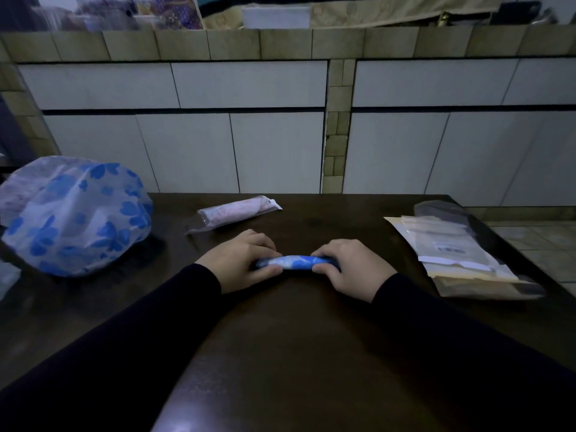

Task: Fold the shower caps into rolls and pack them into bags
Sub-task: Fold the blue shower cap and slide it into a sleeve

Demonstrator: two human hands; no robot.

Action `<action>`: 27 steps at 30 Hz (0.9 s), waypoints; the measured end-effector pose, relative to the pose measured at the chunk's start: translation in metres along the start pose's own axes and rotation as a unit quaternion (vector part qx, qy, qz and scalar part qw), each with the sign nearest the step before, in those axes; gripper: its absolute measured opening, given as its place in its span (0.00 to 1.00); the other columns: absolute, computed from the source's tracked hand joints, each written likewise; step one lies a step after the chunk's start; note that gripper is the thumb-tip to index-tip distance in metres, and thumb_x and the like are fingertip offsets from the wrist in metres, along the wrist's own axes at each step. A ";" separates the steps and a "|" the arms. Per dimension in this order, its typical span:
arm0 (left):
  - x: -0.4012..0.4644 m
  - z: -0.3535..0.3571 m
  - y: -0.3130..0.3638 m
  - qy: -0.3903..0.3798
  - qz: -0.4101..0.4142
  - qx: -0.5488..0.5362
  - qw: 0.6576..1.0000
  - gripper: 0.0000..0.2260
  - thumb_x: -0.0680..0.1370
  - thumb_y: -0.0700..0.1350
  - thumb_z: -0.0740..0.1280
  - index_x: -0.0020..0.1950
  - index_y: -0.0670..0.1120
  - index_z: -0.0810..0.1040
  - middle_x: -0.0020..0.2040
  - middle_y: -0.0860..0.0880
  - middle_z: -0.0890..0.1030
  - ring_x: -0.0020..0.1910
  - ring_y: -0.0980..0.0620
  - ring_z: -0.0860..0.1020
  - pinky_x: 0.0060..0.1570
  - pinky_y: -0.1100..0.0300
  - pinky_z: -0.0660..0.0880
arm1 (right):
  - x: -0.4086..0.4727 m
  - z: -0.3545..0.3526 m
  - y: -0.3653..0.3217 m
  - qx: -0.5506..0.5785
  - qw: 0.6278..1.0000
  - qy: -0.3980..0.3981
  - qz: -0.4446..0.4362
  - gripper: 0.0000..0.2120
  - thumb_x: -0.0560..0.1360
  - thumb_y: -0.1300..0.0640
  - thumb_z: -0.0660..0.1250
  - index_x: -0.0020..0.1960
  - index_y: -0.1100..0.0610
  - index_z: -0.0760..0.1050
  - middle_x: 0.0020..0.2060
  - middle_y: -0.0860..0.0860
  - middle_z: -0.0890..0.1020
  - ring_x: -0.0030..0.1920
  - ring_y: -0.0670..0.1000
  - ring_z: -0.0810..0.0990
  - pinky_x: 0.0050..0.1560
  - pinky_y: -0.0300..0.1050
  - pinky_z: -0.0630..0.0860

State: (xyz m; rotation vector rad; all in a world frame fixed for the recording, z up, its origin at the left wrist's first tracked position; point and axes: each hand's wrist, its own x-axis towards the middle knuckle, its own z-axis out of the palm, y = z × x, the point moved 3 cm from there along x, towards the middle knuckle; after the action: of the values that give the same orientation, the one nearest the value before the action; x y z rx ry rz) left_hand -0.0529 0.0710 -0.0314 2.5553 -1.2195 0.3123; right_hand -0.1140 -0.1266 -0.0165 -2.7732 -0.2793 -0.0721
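Left hand [241, 260] and right hand [350, 265] clamp the ends of 1 blue-flowered shower-cap roll [294, 262] at table [296, 353] centre (keeping it tight, likely), empty bags [455, 254] at 3 o'clock.

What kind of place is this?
Probably a home kitchen used for piecework: a dark wooden table faces a tiled counter with white cabinet doors, and empty bags lie stacked at the right.

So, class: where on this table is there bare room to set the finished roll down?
Bare table lies between the bagged pink roll and the empty bags, and near the person, between the sleeves. The unfolded caps crowd the left edge.
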 end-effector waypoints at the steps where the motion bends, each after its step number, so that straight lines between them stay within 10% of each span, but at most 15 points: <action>1: 0.001 -0.001 0.003 0.000 -0.003 -0.007 1.000 0.25 0.73 0.66 0.56 0.55 0.52 0.82 0.52 0.56 0.76 0.52 0.61 0.71 0.53 0.67 0.69 | 0.001 -0.002 0.000 0.013 1.000 0.000 0.005 0.14 0.79 0.51 0.62 0.64 0.49 0.74 0.56 0.46 0.78 0.51 0.42 0.74 0.54 0.36 0.71; 11: 0.007 -0.003 0.008 0.022 -0.088 -0.097 0.991 0.08 0.73 0.51 0.71 0.52 0.53 0.82 0.46 0.56 0.80 0.42 0.63 0.76 0.42 0.71 0.70 | 0.000 -0.008 0.003 0.058 0.996 -0.045 0.047 0.19 0.77 0.55 0.65 0.68 0.50 0.72 0.61 0.47 0.77 0.57 0.45 0.75 0.55 0.37 0.67; 24: 0.003 -0.004 0.014 0.043 -0.098 -0.102 0.989 0.13 0.71 0.44 0.74 0.53 0.55 0.82 0.47 0.61 0.81 0.44 0.67 0.77 0.46 0.77 0.70 | -0.004 -0.020 0.003 -0.064 0.989 -0.081 0.103 0.20 0.78 0.56 0.65 0.69 0.50 0.70 0.61 0.52 0.77 0.58 0.51 0.76 0.58 0.45 0.73; 27: 0.002 -0.003 0.015 0.071 -0.125 -0.102 0.984 0.13 0.72 0.45 0.73 0.56 0.55 0.81 0.47 0.61 0.80 0.46 0.64 0.78 0.47 0.74 0.69 | -0.014 -0.051 0.013 -0.045 0.991 0.037 0.122 0.18 0.76 0.52 0.67 0.66 0.52 0.73 0.58 0.51 0.79 0.56 0.50 0.77 0.57 0.45 0.74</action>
State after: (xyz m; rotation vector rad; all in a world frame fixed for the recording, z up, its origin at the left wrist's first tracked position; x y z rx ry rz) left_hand -0.0634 0.0620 -0.0252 2.4259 -0.8220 0.2907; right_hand -0.1257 -0.1591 0.0260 -2.8623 0.0860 -0.1287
